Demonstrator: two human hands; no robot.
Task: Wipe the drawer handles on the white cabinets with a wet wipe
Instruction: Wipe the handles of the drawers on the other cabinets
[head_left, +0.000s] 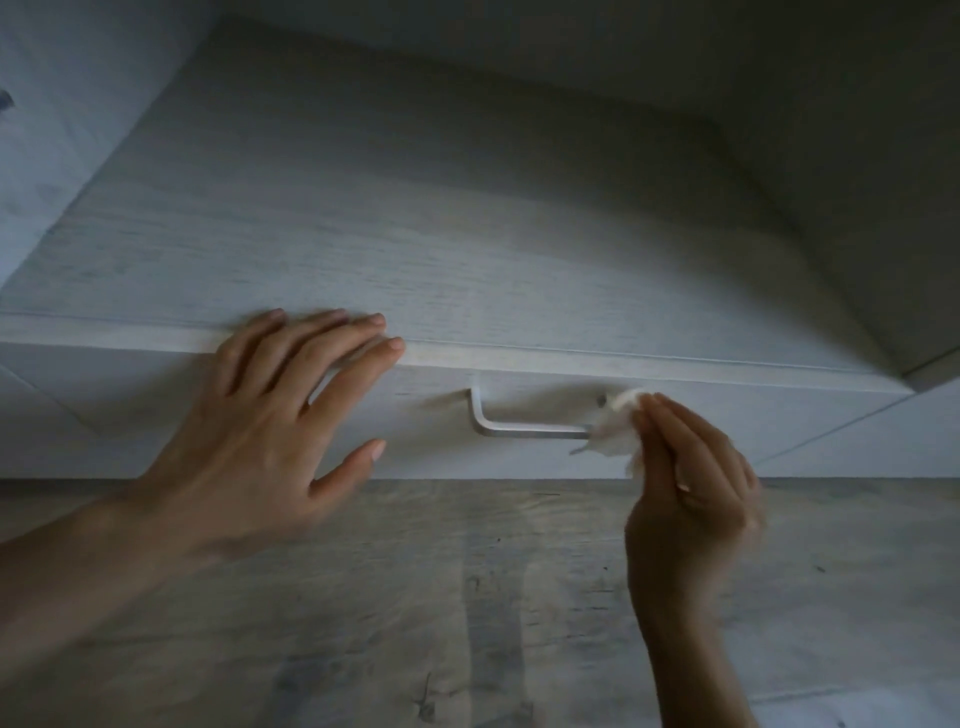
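I look down on a white cabinet (467, 234) with a drawer front (426, 431) below its top edge. A silver bar handle (524, 427) sticks out from the drawer front. My right hand (696, 483) pinches a crumpled white wet wipe (621, 426) and presses it against the right end of the handle, hiding that end. My left hand (270, 421) lies flat with spread fingers on the cabinet's front top edge, left of the handle, holding nothing.
A grey wood-pattern floor (467, 597) runs below the drawer front. A wall (857, 130) stands to the right of the cabinet. More white cabinet surface (62, 156) continues at the left.
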